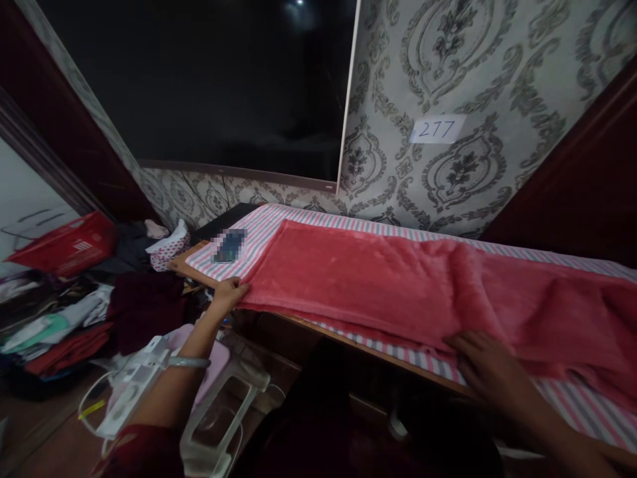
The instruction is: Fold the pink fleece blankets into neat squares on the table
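A long red plush blanket (pixel 343 272) lies spread over a table covered with a pink, grey and white striped cloth (pixel 308 216). The blanket's near left corner is pinched in my left hand (pixel 229 293), thumb and fingers together. Farther right, my right hand (pixel 480 362) grips the blanket's near edge, its thumb hidden in shadow below. Loose folds run across the blanket beyond my right hand, and its right end bunches up towards the frame edge. A pixelated dark object (pixel 229 245) rests on the striped cloth left of the blanket.
Piled clothes (pixel 146 309) and a red bag (pixel 70 245) fill the left side. Below my left arm stand a white plastic stool (pixel 223 405) and a white power strip (pixel 132 392) with a cable. A large dark screen (pixel 213 86) hangs behind the table.
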Demonstrator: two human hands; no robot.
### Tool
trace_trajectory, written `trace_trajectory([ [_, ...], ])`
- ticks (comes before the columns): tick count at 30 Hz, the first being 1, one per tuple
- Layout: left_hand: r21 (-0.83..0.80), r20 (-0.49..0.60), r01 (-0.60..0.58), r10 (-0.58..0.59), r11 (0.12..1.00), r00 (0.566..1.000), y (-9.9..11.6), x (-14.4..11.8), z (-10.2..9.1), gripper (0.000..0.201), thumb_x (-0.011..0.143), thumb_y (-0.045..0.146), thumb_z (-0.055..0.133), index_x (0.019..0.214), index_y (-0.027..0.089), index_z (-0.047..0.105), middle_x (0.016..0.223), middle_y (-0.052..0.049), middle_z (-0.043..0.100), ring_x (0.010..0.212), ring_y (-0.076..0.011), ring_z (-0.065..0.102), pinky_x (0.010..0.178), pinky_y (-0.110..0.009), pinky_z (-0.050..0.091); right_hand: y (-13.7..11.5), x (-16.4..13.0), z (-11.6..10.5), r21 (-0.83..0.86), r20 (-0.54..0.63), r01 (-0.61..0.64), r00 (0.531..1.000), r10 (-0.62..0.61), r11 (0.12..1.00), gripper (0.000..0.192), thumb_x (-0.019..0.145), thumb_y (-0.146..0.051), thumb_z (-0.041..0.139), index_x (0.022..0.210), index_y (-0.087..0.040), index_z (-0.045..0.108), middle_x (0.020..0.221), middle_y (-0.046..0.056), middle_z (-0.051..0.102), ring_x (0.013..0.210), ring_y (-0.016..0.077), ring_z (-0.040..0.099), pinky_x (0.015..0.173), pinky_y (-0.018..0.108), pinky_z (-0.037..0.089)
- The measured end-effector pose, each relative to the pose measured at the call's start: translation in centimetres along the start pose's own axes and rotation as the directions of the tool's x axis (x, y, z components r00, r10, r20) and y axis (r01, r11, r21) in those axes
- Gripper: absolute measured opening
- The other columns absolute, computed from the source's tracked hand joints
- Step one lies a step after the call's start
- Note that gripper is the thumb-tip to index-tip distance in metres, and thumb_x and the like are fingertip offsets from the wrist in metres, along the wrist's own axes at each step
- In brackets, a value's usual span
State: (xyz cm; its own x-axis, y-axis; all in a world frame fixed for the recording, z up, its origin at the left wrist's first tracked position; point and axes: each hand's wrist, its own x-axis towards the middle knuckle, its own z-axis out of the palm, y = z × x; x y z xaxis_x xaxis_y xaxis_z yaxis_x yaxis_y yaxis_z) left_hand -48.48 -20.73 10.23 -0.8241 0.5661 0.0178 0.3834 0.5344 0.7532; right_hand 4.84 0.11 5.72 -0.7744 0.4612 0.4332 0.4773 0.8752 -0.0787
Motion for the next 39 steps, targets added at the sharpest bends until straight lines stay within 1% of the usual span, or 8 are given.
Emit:
trace_trajectory([
  [5, 0.071, 0.035, -0.056, 0.054, 0.996, 0.998, 0.2, 0.2, 0.0, 0.019, 0.06, 0.038, 0.056, 0.055, 0.022, 0.047, 0.049, 0.005, 0.042, 0.054, -0.0129, 0.04, 0.054, -0.026, 0.029, -0.2, 1.3, -0.7, 0.147, 0.151, -0.158, 0.979, 0.136, 0.976, 0.038, 0.096, -0.044, 0.042, 0.09, -0.023, 0.073, 0.089, 0.01, 0.073, 0.08, 0.0251, 0.068, 0.071, 0.038, 0.057],
  [9, 0.096, 0.056, -0.089, 0.084, 0.991, 0.995, -0.1, 0.1, -0.2, 0.032, 0.064, 0.049, 0.054, 0.051, 0.023, 0.041, 0.048, 0.005, 0.036, 0.053, -0.0124, 0.037, 0.053, -0.026, 0.025, 0.0, 5.5, -0.8, 0.202, 0.06, -0.206, 0.978, 0.198, 0.958, 0.042, 0.096, -0.049, 0.039, 0.089, -0.023, 0.071, 0.092, 0.01, 0.074, 0.084, 0.0265, 0.069, 0.077, 0.041, 0.057],
  [16, 0.136, 0.024, -0.137, 0.135, 0.981, 0.991, -0.7, -0.1, 0.1, 0.034, 0.065, 0.056, 0.046, 0.054, 0.024, 0.042, 0.051, 0.003, 0.042, 0.054, -0.0147, 0.043, 0.055, -0.027, 0.03, -0.9, 20.3, 4.5, 0.366, 0.016, -0.015, 1.0, 0.01, 0.93, 0.032, 0.092, -0.037, 0.045, 0.1, -0.02, 0.072, 0.105, 0.011, 0.073, 0.099, 0.0268, 0.067, 0.091, 0.044, 0.053],
  [23, 0.109, -0.095, -0.093, 0.104, 0.99, 0.99, -2.4, -0.5, 1.1, 0.027, 0.063, 0.053, 0.047, 0.058, 0.026, 0.046, 0.051, 0.001, 0.052, 0.054, -0.0194, 0.052, 0.056, -0.03, 0.037, -5.0, 35.7, 10.3, 0.451, 0.199, -0.164, 0.977, 0.08, 0.877, 0.038, 0.086, -0.02, 0.054, 0.123, -0.017, 0.065, 0.129, 0.012, 0.065, 0.119, 0.0256, 0.06, 0.102, 0.041, 0.046],
  [29, -0.016, -0.15, -0.13, 0.126, 0.991, 0.981, -3.6, -1.0, 1.8, 0.027, 0.065, 0.052, 0.051, 0.076, 0.027, 0.054, 0.058, 0.001, 0.062, 0.055, -0.0225, 0.061, 0.055, -0.032, 0.046, -9.2, 44.8, 14.7, 0.456, 0.255, -0.161, 0.966, 0.045, 0.875, 0.038, 0.091, -0.02, 0.055, 0.128, -0.016, 0.062, 0.134, 0.013, 0.062, 0.123, 0.023, 0.057, 0.104, 0.035, 0.043],
  [33, -0.083, -0.158, -0.131, 0.116, 0.988, 0.981, -4.4, -1.1, 2.0, 0.034, 0.066, 0.05, 0.056, 0.091, 0.027, 0.058, 0.073, -0.004, 0.072, 0.069, -0.0267, 0.07, 0.064, -0.035, 0.054, -11.2, 48.4, 16.8, 0.44, 0.318, -0.205, 0.946, 0.061, 0.874, 0.025, 0.096, -0.025, 0.049, 0.106, -0.014, 0.069, 0.113, 0.011, 0.071, 0.103, 0.0216, 0.066, 0.088, 0.03, 0.05],
  [36, -0.053, -0.1, -0.108, 0.102, 0.993, 0.99, -4.8, -1.2, 1.9, 0.027, 0.069, 0.051, 0.056, 0.082, 0.028, 0.059, 0.075, -0.005, 0.073, 0.071, -0.0275, 0.07, 0.066, -0.036, 0.053, -12.1, 49.5, 17.9, 0.434, 0.355, -0.214, 0.933, 0.052, 0.875, 0.031, 0.098, -0.034, 0.05, 0.085, -0.013, 0.068, 0.087, 0.004, 0.072, 0.081, 0.0178, 0.067, 0.072, 0.027, 0.05],
  [39, 0.021, -0.021, -0.064, 0.065, 0.998, 0.998, -4.7, -1.5, 1.9, 0.023, 0.073, 0.051, 0.053, 0.07, 0.028, 0.057, 0.065, -0.004, 0.069, 0.062, -0.0261, 0.066, 0.06, -0.035, 0.049, -12.8, 49.7, 18.6, 0.421, 0.362, -0.207, 0.931, 0.046, 0.883, 0.024, 0.088, -0.032, 0.065, 0.07, -0.015, 0.064, 0.068, -0.001, 0.065, 0.066, 0.0146, 0.062, 0.064, 0.025, 0.048],
])
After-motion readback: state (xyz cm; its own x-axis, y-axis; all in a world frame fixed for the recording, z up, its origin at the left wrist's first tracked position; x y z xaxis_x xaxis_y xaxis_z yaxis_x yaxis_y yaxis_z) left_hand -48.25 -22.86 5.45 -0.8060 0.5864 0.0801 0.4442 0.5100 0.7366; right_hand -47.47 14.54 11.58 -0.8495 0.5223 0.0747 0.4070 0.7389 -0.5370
